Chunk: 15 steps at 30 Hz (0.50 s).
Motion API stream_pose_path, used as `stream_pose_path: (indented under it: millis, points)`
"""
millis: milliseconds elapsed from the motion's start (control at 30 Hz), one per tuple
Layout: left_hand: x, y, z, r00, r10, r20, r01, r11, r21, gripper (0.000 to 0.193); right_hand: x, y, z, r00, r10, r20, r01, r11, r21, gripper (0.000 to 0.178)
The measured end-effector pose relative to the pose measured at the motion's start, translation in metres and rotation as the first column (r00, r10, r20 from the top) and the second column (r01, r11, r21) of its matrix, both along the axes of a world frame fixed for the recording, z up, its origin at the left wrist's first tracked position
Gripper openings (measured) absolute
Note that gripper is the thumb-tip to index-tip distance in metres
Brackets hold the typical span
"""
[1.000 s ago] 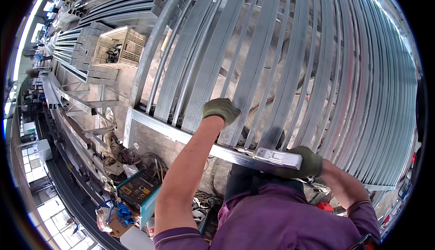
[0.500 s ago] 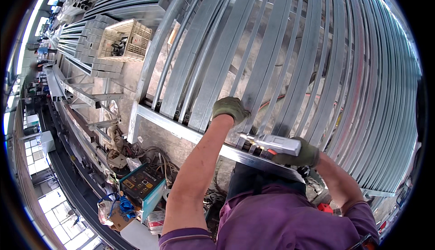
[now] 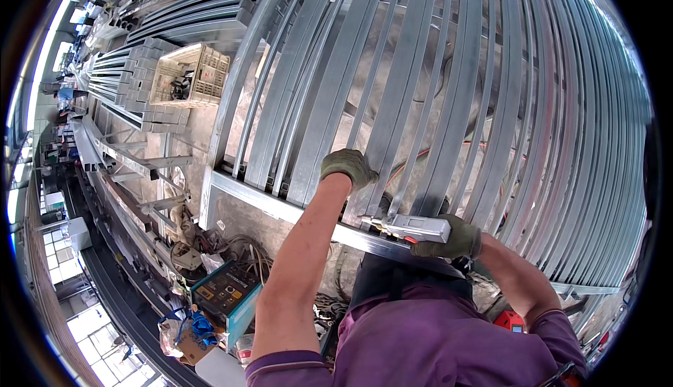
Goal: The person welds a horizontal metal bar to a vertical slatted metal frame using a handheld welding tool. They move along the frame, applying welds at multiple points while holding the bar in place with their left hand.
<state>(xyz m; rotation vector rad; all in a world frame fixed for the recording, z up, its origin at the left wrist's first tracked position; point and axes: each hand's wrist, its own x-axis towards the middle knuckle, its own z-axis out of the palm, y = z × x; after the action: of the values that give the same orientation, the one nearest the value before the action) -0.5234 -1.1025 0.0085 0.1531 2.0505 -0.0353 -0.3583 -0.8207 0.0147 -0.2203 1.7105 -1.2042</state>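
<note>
My left hand (image 3: 349,168), in a green work glove, has its fingers curled down at a narrow steel tube (image 3: 366,99), beside a wider steel tube (image 3: 396,106). My right hand (image 3: 456,238), gloved too, wraps the rear of a grey welding gun (image 3: 419,228) with a red button. Its thin nozzle points left, close to the near ends of the tubes and just above the front rail of the steel frame (image 3: 273,208). Whether the tip touches metal I cannot tell. The fingertips of my left hand are partly hidden.
Many parallel galvanized tubes (image 3: 561,141) stretch away to the right. At the left stand a beige plastic crate (image 3: 210,71) and stacked tubes (image 3: 144,71). Below them lie a teal-sided machine (image 3: 235,303), tangled cables and blue straps (image 3: 203,327). A red box (image 3: 508,320) is near my right elbow.
The view has shifted slightly. Both hands appear a little farther left, and the welding gun's nozzle sits slightly lower and more to the left. Each hand keeps its grip.
</note>
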Motion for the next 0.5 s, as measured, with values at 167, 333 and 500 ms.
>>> stream_pose_path:
  millis: [167,333,500]
  points:
    - [0.003,0.0,-0.003,0.999,0.029,-0.034,-0.029,1.0,0.012,0.086,0.001,-0.017,-0.023,0.995,-0.077,0.066,0.084,0.989,-0.119,0.062]
    - [0.006,-0.006,-0.01,0.997,0.05,-0.065,-0.048,0.998,0.035,0.086,-0.005,-0.033,-0.031,0.998,0.02,0.063,-0.016,0.997,-0.073,0.067]
    - [0.006,-0.008,-0.012,0.995,0.07,-0.068,-0.067,0.996,0.055,0.083,-0.015,-0.041,-0.012,0.98,0.08,0.183,-0.085,0.996,0.021,0.072]
